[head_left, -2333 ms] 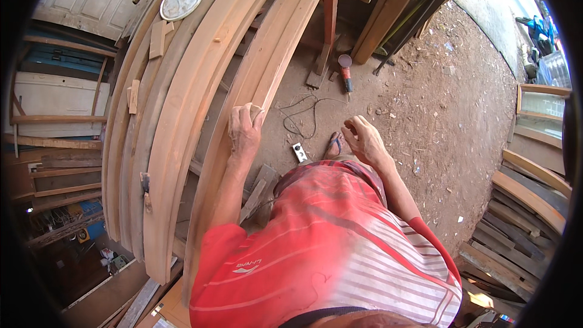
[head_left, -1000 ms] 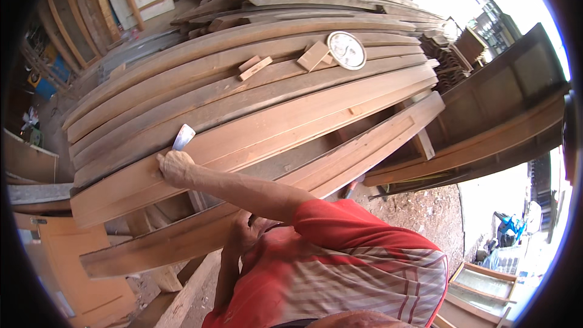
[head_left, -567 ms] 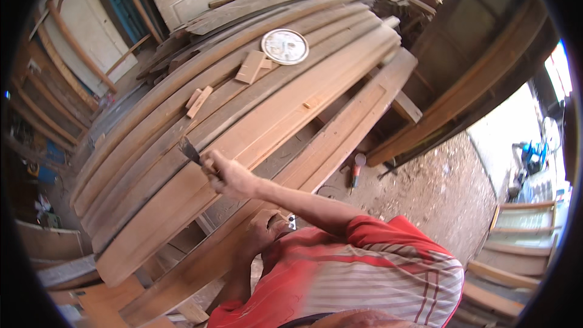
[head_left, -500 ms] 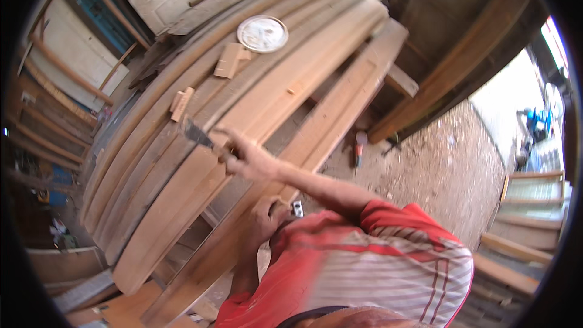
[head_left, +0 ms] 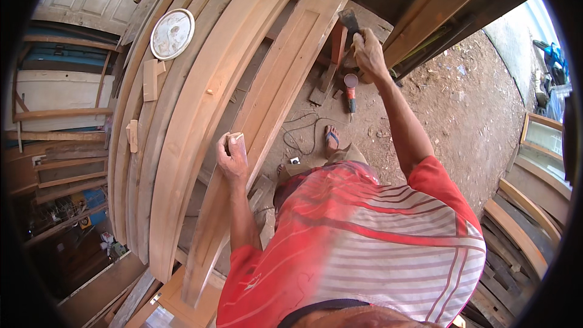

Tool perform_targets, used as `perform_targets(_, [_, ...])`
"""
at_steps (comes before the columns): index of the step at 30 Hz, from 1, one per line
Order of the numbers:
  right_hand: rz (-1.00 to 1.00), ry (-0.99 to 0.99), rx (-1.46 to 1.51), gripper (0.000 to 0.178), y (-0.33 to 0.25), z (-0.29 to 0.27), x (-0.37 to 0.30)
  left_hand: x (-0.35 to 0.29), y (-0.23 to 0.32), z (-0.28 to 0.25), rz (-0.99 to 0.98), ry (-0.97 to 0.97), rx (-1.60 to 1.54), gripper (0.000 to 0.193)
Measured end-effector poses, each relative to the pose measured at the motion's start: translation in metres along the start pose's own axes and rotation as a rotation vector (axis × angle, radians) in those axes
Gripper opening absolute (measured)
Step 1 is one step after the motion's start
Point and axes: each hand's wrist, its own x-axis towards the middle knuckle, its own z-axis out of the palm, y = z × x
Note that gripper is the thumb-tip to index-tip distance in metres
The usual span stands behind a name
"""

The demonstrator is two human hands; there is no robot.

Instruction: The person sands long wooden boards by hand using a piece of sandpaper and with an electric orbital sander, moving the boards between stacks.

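My right hand is closed on the handle of a putty knife with a broad dark blade. It reaches forward on the right, beyond the edge of the nearest long plank, with the blade pointing up and left. My left hand grips a small flat block, pale on top with a pinkish side, and is over that same plank. Whether the block touches the wood I cannot tell. Farther left, a wide pale board carries a small wood chip.
A round white lid and small wooden offcuts lie on the boards to the left. On the dirt floor, a red and black power tool and its cord are near my foot. Timber leans at the upper right.
My right hand has swung from the wide board, forward and right, past the near plank, still holding the putty knife. My left hand has moved farther over the plank. The view has turned.
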Motion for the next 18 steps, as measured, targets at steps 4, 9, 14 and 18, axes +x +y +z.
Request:
perform_targets(4, [0.007,0.032,-0.086,0.041,0.009,-0.016,0.063,0.005,0.009,0.002,-0.063,-0.029,0.02,0.036])
perform_targets(9, [-0.082,-0.004,-0.24,0.044,0.022,-0.011,0.096,-0.002,-0.008,0.004,-0.071,0.014,0.032,0.034])
perform_targets(14, [-0.167,-0.112,-0.327,0.04,0.016,-0.025,0.095,0.004,0.003,0.012,-0.092,-0.003,0.046,0.032])
perform_targets(18, [-0.119,-0.292,-0.338,0.039,-0.017,-0.016,0.016,0.007,0.014,0.01,-0.137,-0.007,0.055,0.033])
